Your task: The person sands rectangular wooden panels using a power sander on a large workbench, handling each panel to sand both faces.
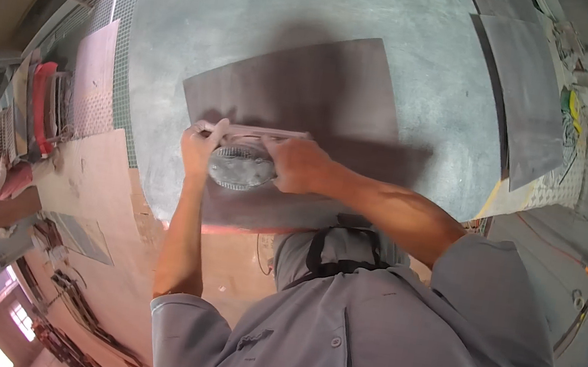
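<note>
Head view: your left hand is curled at the left end of a thin straightedge lying across a dark grey tile. Your right hand is closed on a dusty round grey tool just below that edge. Tile sits on a grey worktop. Second grey tile lies far right, yellow-green package beside it.
</note>
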`<state>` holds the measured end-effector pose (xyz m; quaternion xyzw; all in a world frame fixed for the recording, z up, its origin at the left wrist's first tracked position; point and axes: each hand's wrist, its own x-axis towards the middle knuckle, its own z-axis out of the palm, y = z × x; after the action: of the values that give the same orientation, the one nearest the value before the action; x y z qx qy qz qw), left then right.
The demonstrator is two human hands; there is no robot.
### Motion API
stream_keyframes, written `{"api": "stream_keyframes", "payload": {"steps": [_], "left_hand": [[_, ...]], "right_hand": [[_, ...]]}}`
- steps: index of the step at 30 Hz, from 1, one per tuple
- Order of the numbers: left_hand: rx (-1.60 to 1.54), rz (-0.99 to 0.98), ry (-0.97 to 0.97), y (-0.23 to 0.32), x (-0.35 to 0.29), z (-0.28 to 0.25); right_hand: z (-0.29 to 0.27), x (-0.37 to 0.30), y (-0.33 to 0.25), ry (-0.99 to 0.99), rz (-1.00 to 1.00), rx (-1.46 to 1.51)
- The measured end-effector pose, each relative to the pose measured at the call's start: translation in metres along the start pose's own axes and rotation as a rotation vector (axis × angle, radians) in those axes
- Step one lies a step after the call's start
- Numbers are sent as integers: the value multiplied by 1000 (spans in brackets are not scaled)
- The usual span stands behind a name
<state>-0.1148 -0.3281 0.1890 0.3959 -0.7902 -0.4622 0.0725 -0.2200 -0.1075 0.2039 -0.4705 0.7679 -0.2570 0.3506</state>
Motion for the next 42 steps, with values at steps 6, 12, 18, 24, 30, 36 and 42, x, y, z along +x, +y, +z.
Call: {"api": "stream_keyframes", "payload": {"steps": [6,12,18,24,30,36,42], "left_hand": [[173,211,-130,84,1,131],[114,228,-189,156,-16,229],[43,122,-148,133,-17,202],[34,154,55,10,12,65],[-145,-107,196,-76,16,-77],[-182,-192,174,-133,31,-162],[28,-102,200,-100,50,-141]], "right_hand": [[-76,-93,98,164,53,9],[-156,-148,164,120,169,-44],[-151,-117,135,-22,354,-129],[-74,-7,38,-140,128,-163],[25,98,-40,-77,-167,-161],[57,149,-109,-136,-226,-34],[39,143,-92,-117,-146,-38]]}}
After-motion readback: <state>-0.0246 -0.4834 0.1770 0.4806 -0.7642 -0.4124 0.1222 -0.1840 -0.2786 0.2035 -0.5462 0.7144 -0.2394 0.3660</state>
